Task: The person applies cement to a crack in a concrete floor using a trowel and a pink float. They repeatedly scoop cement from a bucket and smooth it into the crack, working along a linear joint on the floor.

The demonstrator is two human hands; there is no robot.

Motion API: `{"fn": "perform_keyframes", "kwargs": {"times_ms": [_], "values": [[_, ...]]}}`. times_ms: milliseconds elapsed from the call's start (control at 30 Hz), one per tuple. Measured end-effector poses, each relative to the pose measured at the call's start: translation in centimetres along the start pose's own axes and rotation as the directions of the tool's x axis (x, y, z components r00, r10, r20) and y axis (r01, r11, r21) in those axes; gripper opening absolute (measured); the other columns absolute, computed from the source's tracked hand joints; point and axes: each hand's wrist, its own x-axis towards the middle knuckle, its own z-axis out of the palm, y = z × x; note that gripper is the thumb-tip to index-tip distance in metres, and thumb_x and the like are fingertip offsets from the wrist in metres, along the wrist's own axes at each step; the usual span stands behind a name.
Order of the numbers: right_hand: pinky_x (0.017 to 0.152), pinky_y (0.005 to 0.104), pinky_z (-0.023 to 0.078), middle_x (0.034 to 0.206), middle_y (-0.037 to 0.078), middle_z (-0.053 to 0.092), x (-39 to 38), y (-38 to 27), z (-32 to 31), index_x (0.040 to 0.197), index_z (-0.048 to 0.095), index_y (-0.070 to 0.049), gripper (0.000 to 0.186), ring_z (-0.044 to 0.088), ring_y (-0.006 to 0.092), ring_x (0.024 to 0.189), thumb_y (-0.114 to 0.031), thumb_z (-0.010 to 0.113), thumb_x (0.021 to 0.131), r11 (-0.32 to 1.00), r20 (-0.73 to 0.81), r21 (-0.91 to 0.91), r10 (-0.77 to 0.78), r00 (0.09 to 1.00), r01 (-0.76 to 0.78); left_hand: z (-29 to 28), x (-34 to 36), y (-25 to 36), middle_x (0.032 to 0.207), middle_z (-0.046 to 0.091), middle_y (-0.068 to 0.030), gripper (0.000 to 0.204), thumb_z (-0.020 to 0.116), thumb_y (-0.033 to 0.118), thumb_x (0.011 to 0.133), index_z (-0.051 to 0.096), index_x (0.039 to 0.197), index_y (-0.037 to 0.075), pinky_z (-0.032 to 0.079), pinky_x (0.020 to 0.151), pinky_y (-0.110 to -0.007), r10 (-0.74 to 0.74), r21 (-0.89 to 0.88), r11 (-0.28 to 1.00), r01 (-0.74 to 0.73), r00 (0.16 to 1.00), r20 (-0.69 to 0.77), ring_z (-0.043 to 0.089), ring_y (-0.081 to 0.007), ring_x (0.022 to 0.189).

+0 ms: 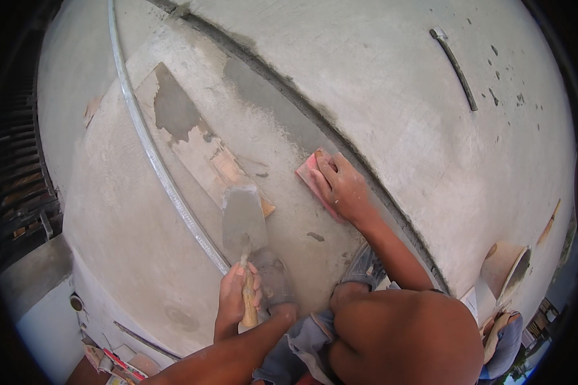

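My left hand [236, 295] is closed around the wooden handle of a trowel [244, 215]. The trowel's broad grey blade points away from me, over the near end of a wooden board [202, 154] with a handle block. Wet grey mortar [175, 106] coats the board's far end. Farther right, my right hand [348, 187] grips a flat pink pad [311, 176], perhaps a sponge or foam float, against the concrete floor. The pad is just left of a long dark groove [289, 90]. Damp grey mortar [263, 96] borders the groove beyond the pad.
A long metal bar [141, 128] lies left of the board. A hammer-like tool [455, 67] rests at the far right, near scattered dark crumbs. A bucket [504, 269] lies tipped at the right. Dark slats [19, 141] line the left edge. My feet stand close to the trowel and groove.
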Motion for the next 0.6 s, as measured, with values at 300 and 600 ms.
{"fn": "perform_keyframes", "kwargs": {"times_ms": [300, 600], "values": [[0.068, 0.0406, 0.057, 0.096, 0.014, 0.061, 2.4, 0.3, 0.4, 0.131, 0.069, -0.005, 0.036, 0.067, 0.0289, 0.083, -0.027, 0.069, 0.101, 0.998, -0.009, -0.015, 0.053, 0.999, -0.053, -0.3, -0.2, 0.1, 0.082, 0.055, -0.0066, 0.043, 0.043, 0.044, 0.115, 0.054, 0.116, 0.003, 0.047, 0.046, -0.029, 0.003, 0.008, 1.0, -0.003, 1.0, 0.009, 0.054, -0.0137, 0.053], [0.069, 0.0419, 0.056, 0.094, 0.012, 0.06, 3.3, -0.1, 0.4, 0.129, 0.073, -0.008, 0.035, 0.066, 0.0285, 0.081, -0.027, 0.07, 0.1, 0.996, -0.049, 0.019, 0.091, 0.995, -0.09, 0.1, -0.2, 0.3, 0.083, 0.056, -0.0061, 0.042, 0.043, 0.043, 0.115, 0.054, 0.116, 0.003, 0.047, 0.046, -0.03, -0.001, 0.017, 1.0, 0.001, 1.0, 0.013, 0.055, -0.0138, 0.053]]}}
